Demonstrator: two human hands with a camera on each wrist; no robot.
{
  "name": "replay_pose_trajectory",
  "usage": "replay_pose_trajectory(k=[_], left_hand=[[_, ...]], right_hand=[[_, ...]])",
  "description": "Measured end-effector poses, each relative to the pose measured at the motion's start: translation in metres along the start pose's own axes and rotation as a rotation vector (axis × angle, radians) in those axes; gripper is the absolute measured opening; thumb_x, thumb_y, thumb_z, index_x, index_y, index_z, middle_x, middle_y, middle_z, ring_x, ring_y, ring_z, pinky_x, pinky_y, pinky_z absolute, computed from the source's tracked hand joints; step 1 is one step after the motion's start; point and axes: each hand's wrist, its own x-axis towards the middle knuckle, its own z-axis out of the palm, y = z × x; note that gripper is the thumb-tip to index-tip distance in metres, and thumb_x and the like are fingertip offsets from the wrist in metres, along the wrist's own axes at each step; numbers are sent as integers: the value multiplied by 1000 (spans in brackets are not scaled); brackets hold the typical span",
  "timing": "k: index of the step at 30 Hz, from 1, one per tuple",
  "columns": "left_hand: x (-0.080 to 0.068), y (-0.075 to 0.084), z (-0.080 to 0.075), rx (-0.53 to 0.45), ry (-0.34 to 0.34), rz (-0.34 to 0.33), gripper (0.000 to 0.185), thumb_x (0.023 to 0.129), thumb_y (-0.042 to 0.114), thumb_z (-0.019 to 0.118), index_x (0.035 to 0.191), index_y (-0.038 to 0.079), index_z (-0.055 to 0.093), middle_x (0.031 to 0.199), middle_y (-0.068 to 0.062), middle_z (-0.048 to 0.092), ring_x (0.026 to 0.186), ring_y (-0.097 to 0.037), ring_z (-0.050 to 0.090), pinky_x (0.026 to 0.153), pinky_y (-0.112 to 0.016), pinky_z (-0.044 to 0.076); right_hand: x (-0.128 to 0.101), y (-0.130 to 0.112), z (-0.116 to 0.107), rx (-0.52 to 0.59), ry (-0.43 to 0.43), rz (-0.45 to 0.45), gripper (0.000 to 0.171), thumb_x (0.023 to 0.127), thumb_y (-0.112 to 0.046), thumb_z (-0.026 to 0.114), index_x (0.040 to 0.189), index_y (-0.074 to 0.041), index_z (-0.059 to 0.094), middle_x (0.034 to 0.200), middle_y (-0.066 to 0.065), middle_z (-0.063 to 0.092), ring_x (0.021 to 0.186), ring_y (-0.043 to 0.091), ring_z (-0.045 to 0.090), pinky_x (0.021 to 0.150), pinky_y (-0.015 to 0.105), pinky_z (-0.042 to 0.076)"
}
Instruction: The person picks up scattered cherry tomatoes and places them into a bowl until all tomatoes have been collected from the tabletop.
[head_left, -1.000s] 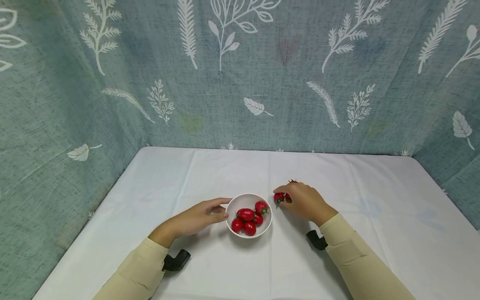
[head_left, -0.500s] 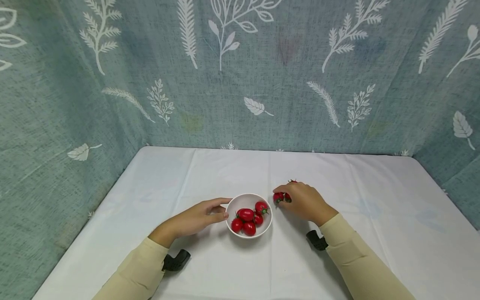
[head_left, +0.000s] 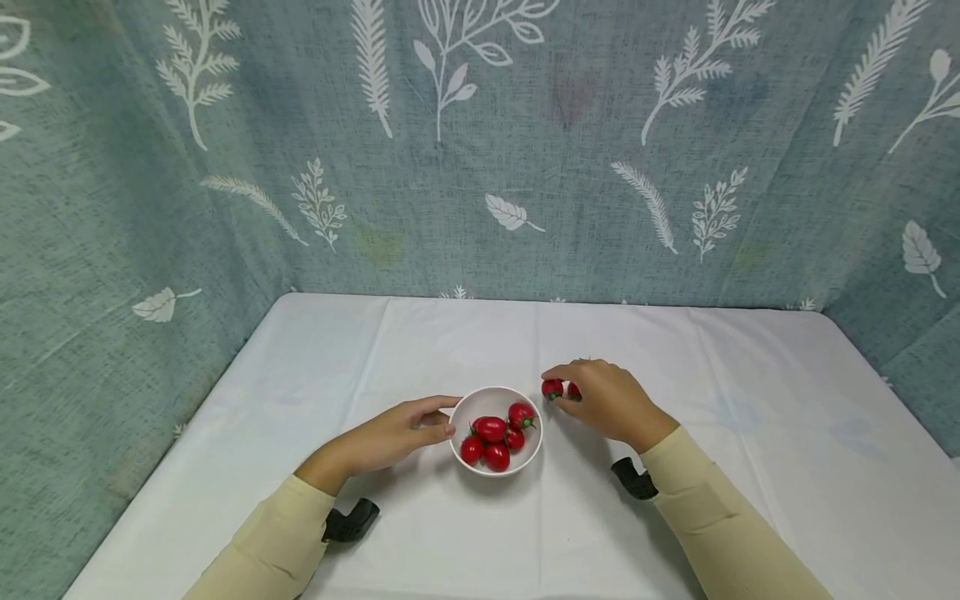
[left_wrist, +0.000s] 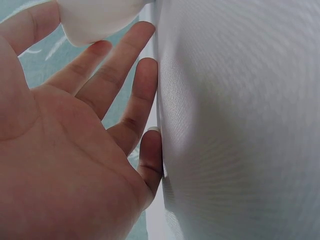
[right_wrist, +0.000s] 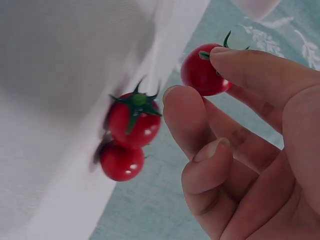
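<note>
A white bowl (head_left: 480, 406) with several red cherry tomatoes (head_left: 491, 429) in it stands at the middle of the table. My left hand (head_left: 390, 437) is at its left side, thumb and index finger touching the bowl, the other fingers extended near the cloth in the left wrist view. To the right of the bowl, my right hand (head_left: 607, 402) pinches a cherry tomato (right_wrist: 200, 70) with a green stem between thumb and fingertips. Beside that hand, two more cherry tomatoes (right_wrist: 134, 122) lie close together on the cloth; in the head view the hand largely covers them.
A white cloth (head_left: 480, 333) covers the table. Behind it and along the sides hangs a blue-green curtain (head_left: 450, 225) with white leaf prints. Black devices (head_left: 351, 521) are strapped at both wrists, below the pale sleeves.
My right hand has lifted slightly away from the table with the pinched cherry tomato, shifting a little toward the bowl. The left hand and the bowl keep their places.
</note>
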Motion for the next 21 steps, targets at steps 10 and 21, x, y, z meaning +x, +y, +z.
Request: replay_pose_trajectory(k=[10, 21], left_hand=[[0, 0, 0, 7, 4, -3, 53, 100, 44, 58, 148, 25, 48, 123, -1, 66, 119, -19, 57, 102, -48, 43], [1, -2, 0, -1, 1, -7, 52, 99, 44, 58, 148, 28, 48, 124, 0, 65, 121, -20, 56, 105, -54, 42]], right_hand=[[-6, -14, -10, -4, 76, -81, 36, 86, -17, 79, 122, -17, 72, 111, -2, 73, 71, 4, 57, 66, 28, 48], [-14, -30, -17, -45, 142, -178, 36, 84, -16, 82, 119, -17, 73, 111, 0, 75, 79, 13, 66, 69, 31, 54]])
